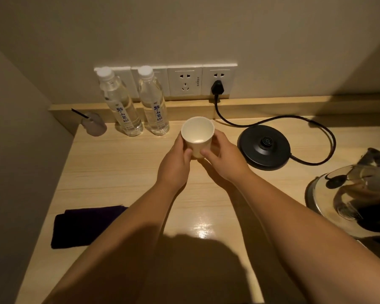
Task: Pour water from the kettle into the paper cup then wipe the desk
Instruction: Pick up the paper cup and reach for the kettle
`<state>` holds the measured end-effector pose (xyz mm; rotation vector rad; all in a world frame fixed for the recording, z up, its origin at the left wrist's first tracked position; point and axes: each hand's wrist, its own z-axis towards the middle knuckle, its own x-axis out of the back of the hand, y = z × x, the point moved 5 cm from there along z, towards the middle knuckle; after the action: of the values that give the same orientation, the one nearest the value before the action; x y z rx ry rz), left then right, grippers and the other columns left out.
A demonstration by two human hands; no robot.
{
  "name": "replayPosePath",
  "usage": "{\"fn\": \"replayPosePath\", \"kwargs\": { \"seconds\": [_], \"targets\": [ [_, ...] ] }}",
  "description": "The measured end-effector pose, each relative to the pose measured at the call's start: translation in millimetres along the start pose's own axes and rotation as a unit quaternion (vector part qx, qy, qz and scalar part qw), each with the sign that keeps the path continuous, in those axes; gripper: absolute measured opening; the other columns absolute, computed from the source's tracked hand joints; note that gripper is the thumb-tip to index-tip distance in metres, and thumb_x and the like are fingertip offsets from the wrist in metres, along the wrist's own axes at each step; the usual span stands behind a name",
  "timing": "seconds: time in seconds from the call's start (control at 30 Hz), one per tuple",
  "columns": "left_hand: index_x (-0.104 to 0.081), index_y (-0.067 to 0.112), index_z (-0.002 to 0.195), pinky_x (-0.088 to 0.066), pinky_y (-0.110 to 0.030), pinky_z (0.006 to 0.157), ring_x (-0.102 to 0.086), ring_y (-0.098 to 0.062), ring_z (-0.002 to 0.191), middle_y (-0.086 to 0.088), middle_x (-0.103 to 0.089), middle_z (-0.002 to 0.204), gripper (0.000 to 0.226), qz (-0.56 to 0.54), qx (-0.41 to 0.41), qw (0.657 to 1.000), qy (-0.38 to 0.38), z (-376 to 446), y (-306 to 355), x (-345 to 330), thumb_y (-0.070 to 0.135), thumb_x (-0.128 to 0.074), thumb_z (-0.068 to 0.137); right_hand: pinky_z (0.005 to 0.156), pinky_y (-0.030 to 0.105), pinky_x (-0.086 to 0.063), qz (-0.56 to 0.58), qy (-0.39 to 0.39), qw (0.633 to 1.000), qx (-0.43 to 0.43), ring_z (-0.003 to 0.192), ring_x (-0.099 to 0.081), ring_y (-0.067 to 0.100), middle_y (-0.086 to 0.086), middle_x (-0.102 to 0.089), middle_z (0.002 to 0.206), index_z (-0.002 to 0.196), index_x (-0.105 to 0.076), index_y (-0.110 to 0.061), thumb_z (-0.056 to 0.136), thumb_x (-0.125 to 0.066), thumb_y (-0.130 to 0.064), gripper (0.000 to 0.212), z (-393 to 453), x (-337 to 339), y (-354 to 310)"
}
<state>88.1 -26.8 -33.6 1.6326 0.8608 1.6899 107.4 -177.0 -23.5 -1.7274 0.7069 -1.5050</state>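
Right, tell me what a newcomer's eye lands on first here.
First, the white paper cup at mid-desk, clasped by the left hand and the right hand. Next, the shiny steel kettle at the right edge, off its black base, and two water bottles by the wall. A dark cloth lies front left.

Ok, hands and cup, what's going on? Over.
Left hand and right hand both holding paper cup. Kettle off its base, right. Nothing blocking.

- Blue vertical Chinese characters are printed on the left water bottle (121, 107); too blurred to be read.
- The same label is carried by the right water bottle (155, 104).
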Motion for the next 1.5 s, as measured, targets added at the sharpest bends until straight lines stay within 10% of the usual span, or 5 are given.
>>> {"fn": "replayPosePath", "kwargs": {
  "seconds": [0.47,1.1,1.27,1.5],
  "targets": [
    [-0.012,0.050,0.148,-0.047,-0.041,0.099,-0.050,-0.017,0.125,0.008,-0.050,0.142,0.060,-0.024,0.071,0.994,-0.084,-171,52,-28,0.030,-0.044,0.101,0.085,0.026,-0.043,0.024,-0.013,0.996,-0.089,0.119,-0.055,0.016,-0.005,-0.056,0.134,0.138,-0.035,-0.029,0.083,-0.067,-0.042,0.064,-178,28,7],
    [0.007,0.040,0.152,-0.042,-0.039,0.104,-0.037,-0.015,0.137,0.006,-0.032,0.156,0.086,-0.018,0.043,0.992,-0.120,-200,47,-51,0.050,-0.055,0.093,0.099,0.034,-0.045,0.042,0.026,0.995,-0.084,0.126,-0.047,0.010,-0.012,-0.047,0.141,0.144,-0.028,-0.033,0.084,-0.067,-0.044,0.073,-226,29,27],
    [-0.003,0.054,0.146,-0.053,-0.043,0.093,-0.046,-0.016,0.128,0.011,-0.041,0.147,0.109,-0.123,0.101,0.985,-0.072,-193,51,-53,0.040,-0.081,0.071,0.103,0.032,-0.038,-0.006,0.058,0.992,-0.115,0.136,-0.040,0.013,-0.003,-0.036,0.153,0.150,-0.023,-0.025,0.089,-0.063,-0.038,0.074,-248,50,38],
    [-0.037,0.046,0.132,-0.051,-0.029,0.084,-0.056,-0.005,0.106,0.021,-0.056,0.118,0.075,-0.178,0.110,0.976,-0.062,-187,62,-67,0.039,-0.081,0.072,0.103,0.037,-0.043,-0.052,0.237,0.970,-0.025,0.128,-0.041,0.011,-0.001,-0.045,0.141,0.137,-0.048,-0.018,0.092,-0.060,-0.028,0.048,-282,141,17]
  ]
}}
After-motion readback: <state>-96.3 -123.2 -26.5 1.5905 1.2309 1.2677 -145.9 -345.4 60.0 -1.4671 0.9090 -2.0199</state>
